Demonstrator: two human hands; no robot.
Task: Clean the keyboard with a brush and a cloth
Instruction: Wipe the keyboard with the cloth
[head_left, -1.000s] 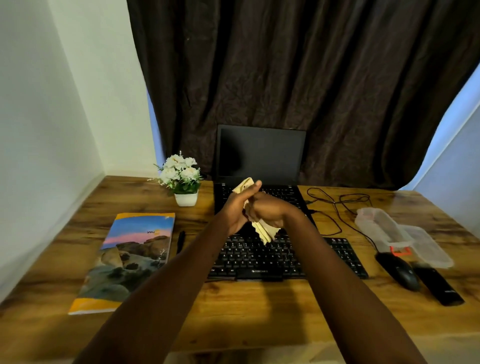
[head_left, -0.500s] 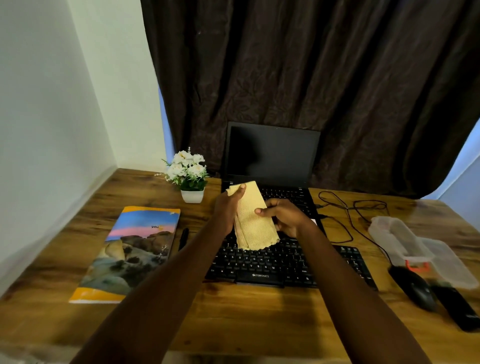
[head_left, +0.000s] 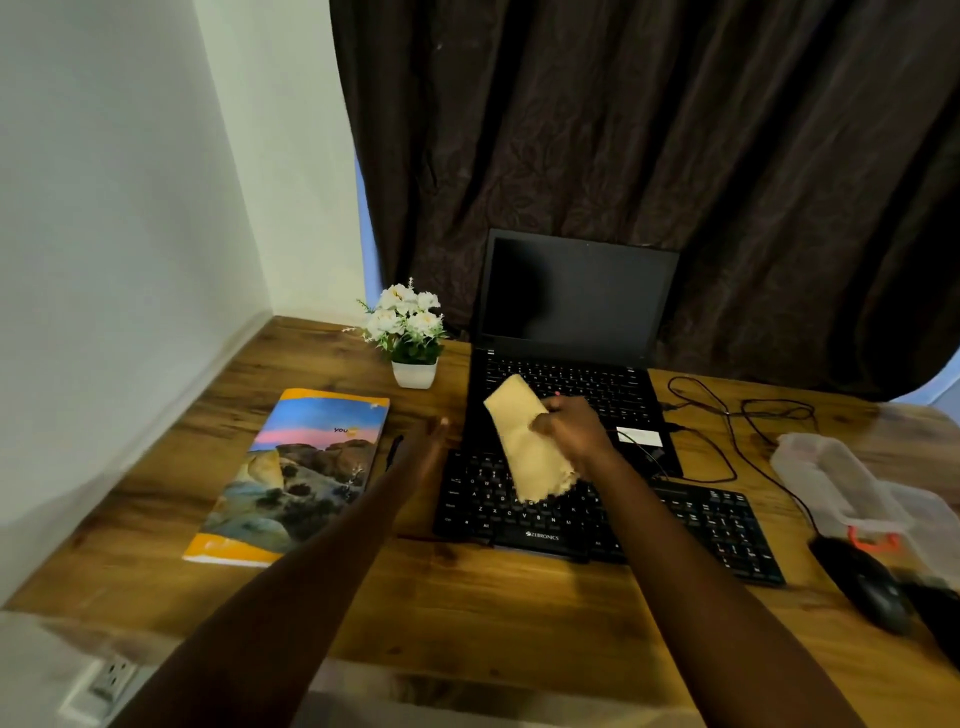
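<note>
A black external keyboard (head_left: 701, 519) lies on the wooden desk in front of an open laptop (head_left: 576, 312). My right hand (head_left: 571, 431) grips a folded yellow cloth (head_left: 524, 447) and holds it over the keyboard's left half, its lower edge hanging near the keys. My left hand (head_left: 426, 457) hovers left of the keyboard, fingers straight, holding nothing, and looks motion-blurred. No brush is plainly visible.
A colourful book (head_left: 296, 478) and a black pen (head_left: 395, 452) lie on the left. A small flower pot (head_left: 410, 332) stands behind them. On the right sit a clear plastic box (head_left: 852, 493), a black mouse (head_left: 867, 587) and cables (head_left: 727, 415).
My left hand has let go of the cloth and moved left, off the keyboard. My right hand now holds the cloth alone. The camera has shifted left.
</note>
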